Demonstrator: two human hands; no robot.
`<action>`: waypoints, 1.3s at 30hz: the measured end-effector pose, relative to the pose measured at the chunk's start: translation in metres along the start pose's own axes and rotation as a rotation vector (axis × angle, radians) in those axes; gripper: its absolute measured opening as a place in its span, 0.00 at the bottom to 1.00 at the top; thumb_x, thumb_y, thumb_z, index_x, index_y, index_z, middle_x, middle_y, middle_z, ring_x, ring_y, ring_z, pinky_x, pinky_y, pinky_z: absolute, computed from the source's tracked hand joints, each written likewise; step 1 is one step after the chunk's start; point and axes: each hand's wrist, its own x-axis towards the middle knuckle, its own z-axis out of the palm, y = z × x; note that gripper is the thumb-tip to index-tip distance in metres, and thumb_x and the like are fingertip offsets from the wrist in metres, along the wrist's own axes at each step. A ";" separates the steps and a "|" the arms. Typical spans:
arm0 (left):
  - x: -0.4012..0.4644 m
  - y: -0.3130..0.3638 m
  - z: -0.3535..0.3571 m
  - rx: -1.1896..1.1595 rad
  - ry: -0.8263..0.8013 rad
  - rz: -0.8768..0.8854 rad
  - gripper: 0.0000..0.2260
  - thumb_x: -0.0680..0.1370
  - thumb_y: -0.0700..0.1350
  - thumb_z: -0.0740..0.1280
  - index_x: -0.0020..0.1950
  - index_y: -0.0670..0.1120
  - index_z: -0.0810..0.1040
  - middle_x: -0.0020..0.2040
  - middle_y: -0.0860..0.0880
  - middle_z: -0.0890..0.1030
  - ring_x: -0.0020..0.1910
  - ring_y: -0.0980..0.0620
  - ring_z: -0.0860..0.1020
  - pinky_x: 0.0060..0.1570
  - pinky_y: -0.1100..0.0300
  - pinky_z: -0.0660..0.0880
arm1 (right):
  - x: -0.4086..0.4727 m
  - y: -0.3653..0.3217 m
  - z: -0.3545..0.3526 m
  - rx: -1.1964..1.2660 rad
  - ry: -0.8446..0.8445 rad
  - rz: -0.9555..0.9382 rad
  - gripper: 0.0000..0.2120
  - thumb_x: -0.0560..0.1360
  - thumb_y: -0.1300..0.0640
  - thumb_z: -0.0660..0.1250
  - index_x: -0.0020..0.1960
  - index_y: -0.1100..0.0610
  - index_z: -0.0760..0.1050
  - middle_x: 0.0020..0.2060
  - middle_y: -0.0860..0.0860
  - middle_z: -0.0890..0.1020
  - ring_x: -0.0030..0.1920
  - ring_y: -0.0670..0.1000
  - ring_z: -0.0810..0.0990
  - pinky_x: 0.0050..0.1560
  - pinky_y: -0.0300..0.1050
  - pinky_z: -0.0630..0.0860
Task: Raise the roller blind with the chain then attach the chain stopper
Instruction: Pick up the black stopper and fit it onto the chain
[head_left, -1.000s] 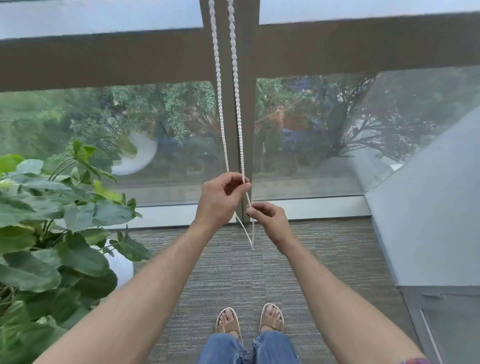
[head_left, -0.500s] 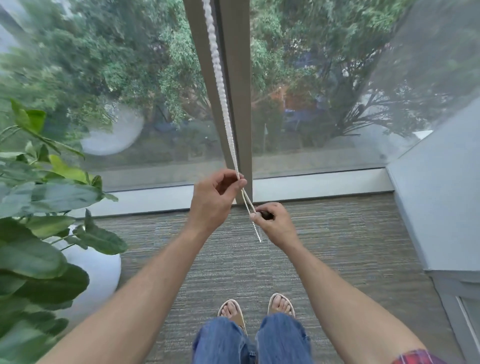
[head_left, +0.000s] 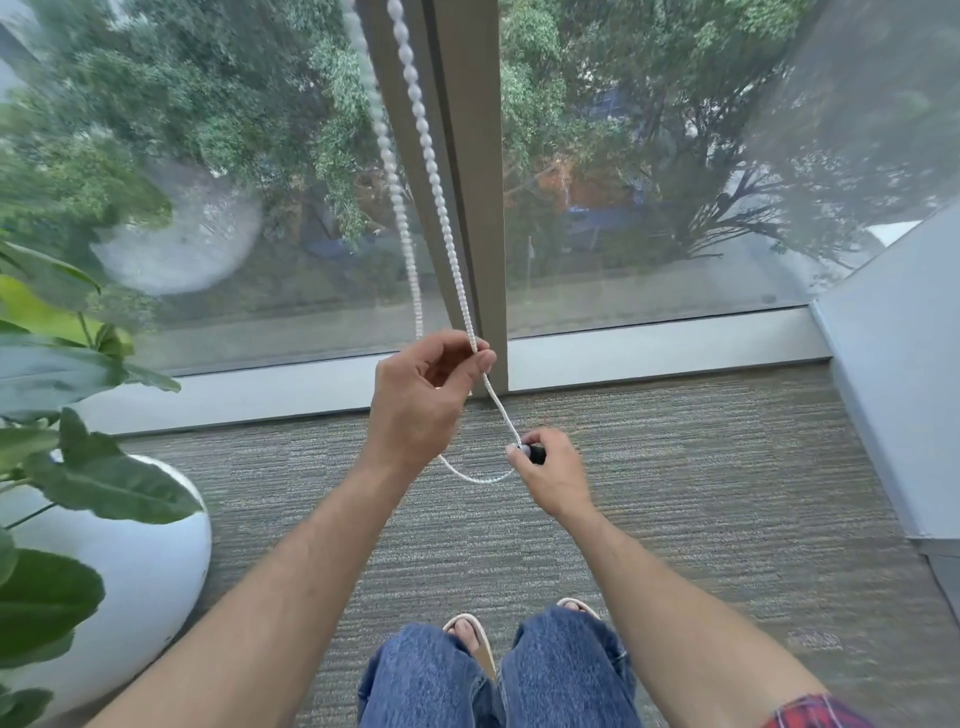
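White bead chain (head_left: 431, 171) hangs in two strands before the window mullion (head_left: 467, 156). Left hand (head_left: 423, 400) pinches the right strand between thumb and forefinger, just above the sill. Chain loops down and right of that hand to the right hand (head_left: 553, 475), nearer and lower, whose fingertips pinch a small dark chain stopper (head_left: 535, 453) against the chain. White planter (head_left: 130, 561) at left.

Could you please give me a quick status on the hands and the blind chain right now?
Left hand pinches the bead chain high. Right hand holds the chain's lower loop with a small dark stopper. Nothing in the way.
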 end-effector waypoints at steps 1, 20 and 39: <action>0.000 -0.005 0.001 0.008 0.001 0.009 0.06 0.74 0.41 0.74 0.45 0.53 0.83 0.38 0.47 0.85 0.39 0.42 0.81 0.44 0.44 0.80 | 0.004 0.005 0.004 0.002 -0.006 0.012 0.09 0.78 0.47 0.68 0.51 0.52 0.73 0.52 0.50 0.75 0.52 0.49 0.77 0.47 0.38 0.72; -0.008 -0.027 0.002 0.316 0.000 0.085 0.06 0.74 0.47 0.74 0.48 0.48 0.86 0.45 0.51 0.78 0.47 0.51 0.77 0.49 0.55 0.76 | 0.007 -0.028 0.017 0.018 -0.107 -0.031 0.10 0.80 0.51 0.64 0.40 0.47 0.72 0.46 0.49 0.81 0.48 0.51 0.79 0.49 0.48 0.75; 0.001 0.129 -0.053 0.403 -0.132 0.066 0.23 0.78 0.51 0.69 0.73 0.53 0.71 0.75 0.58 0.68 0.74 0.60 0.63 0.74 0.58 0.60 | -0.097 -0.252 -0.137 -0.232 0.161 -0.556 0.29 0.79 0.60 0.65 0.78 0.58 0.61 0.76 0.54 0.68 0.76 0.52 0.65 0.71 0.36 0.58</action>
